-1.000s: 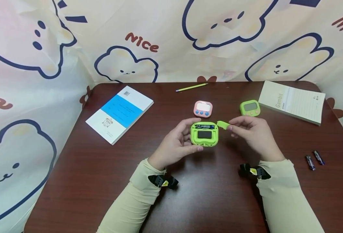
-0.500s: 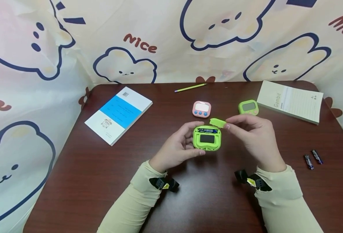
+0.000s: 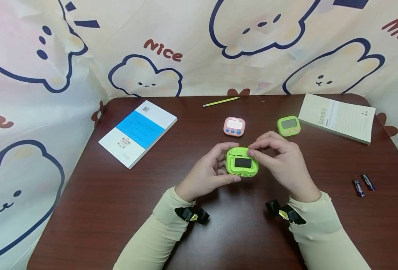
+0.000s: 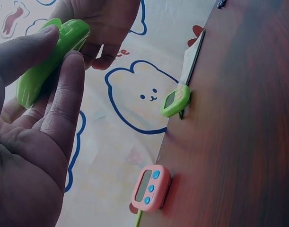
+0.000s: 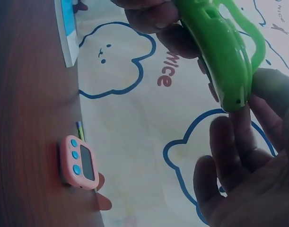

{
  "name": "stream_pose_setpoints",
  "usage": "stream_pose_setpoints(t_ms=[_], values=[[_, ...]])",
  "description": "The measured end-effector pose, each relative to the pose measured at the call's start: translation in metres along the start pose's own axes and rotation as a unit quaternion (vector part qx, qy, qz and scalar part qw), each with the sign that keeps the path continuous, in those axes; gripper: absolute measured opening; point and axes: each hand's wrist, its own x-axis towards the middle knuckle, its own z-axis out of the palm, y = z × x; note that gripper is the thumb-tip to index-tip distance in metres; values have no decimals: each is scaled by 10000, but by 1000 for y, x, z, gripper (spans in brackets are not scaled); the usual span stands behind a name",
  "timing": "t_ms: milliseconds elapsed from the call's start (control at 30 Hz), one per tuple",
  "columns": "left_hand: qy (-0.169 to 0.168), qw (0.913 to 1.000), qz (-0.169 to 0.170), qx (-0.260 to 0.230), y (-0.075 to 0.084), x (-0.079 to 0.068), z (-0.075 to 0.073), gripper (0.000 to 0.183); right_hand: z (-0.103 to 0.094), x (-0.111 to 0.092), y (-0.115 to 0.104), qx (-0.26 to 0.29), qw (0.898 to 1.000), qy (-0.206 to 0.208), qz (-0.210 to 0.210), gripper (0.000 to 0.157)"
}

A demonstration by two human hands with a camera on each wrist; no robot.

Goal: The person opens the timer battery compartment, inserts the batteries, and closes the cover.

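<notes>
A green digital timer (image 3: 242, 172) is held up over the table, its back with a dark panel facing the head camera. My left hand (image 3: 207, 170) grips it by the left side, thumb along the lower edge and index finger at the upper edge. My right hand (image 3: 283, 161) pinches the small green battery cover (image 3: 240, 151), which lies over the battery slot at the timer's top; the batteries inside are hidden. Seen edge-on in the left wrist view, the timer (image 4: 34, 85) sits between the fingers. Right fingertips touch the timer's (image 5: 222, 61) end in the right wrist view.
Behind the hands stand a pink timer (image 3: 234, 126) and another green timer (image 3: 289, 126). Two loose batteries (image 3: 362, 185) lie at right. A blue-and-white book (image 3: 138, 133), a pencil (image 3: 221, 101) and a notepad (image 3: 337, 118) line the back of the brown table (image 3: 117, 210).
My right hand has moved left with the battery cover, from beside the timer to over its battery slot. The visible batteries are now covered. My left hand has shifted slightly right and down with the timer.
</notes>
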Motion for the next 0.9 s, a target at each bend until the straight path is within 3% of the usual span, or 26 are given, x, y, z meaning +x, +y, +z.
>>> stream_pose_setpoints(t_ms=[567,633,800,900], values=[[63,9997,216,40,0,-1,-3,69,1,0,-3,114,9994,-321,-93,15],[122,9997,221,66,0,-1,-5,69,-1,-1,-3,132,9983,-560,-62,25],[369,9991,186,25,4,-2,-10,71,-4,-4,-2,55,9905,-1368,117,68],[421,9989,205,-18,5,-2,-12,72,-1,-4,-2,-265,9886,-1480,-47,78]])
